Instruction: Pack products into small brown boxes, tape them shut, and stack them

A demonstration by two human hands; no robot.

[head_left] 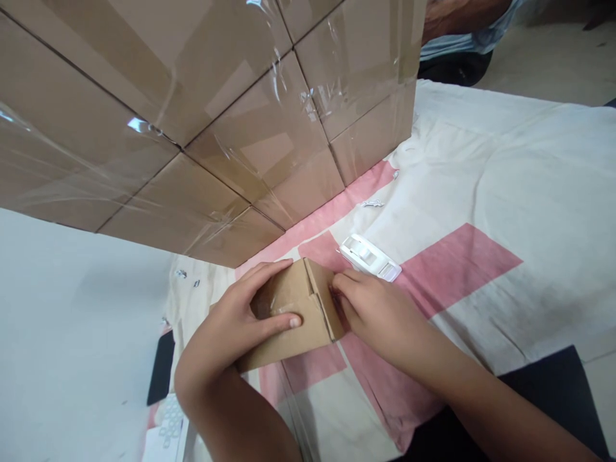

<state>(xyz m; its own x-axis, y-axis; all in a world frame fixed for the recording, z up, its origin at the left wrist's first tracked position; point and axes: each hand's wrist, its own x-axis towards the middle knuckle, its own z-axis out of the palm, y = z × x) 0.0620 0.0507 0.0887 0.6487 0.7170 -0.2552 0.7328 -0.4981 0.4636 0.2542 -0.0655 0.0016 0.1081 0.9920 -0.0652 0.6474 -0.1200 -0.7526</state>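
A small brown cardboard box (293, 305) is tilted above the pink and white cloth. My left hand (245, 317) is wrapped over the box from the left, its thumb pressed on the near face and its fingers across the far side. At the right end of the box is my right hand (366, 298), its fingers curled against the end face; their tips are partly hidden, and whether they pinch anything does not show. A white plastic device (369, 256) with a clear window lies just beyond my right hand.
Large cartons wrapped in clear film (269, 141) stand stacked at the back left. Small silvery scraps (373, 203) lie on the cloth (481, 173). A dark flat object (161, 367) and a white patterned item (168, 430) are at the lower left. Another person's arm (457, 16) shows at the top right.
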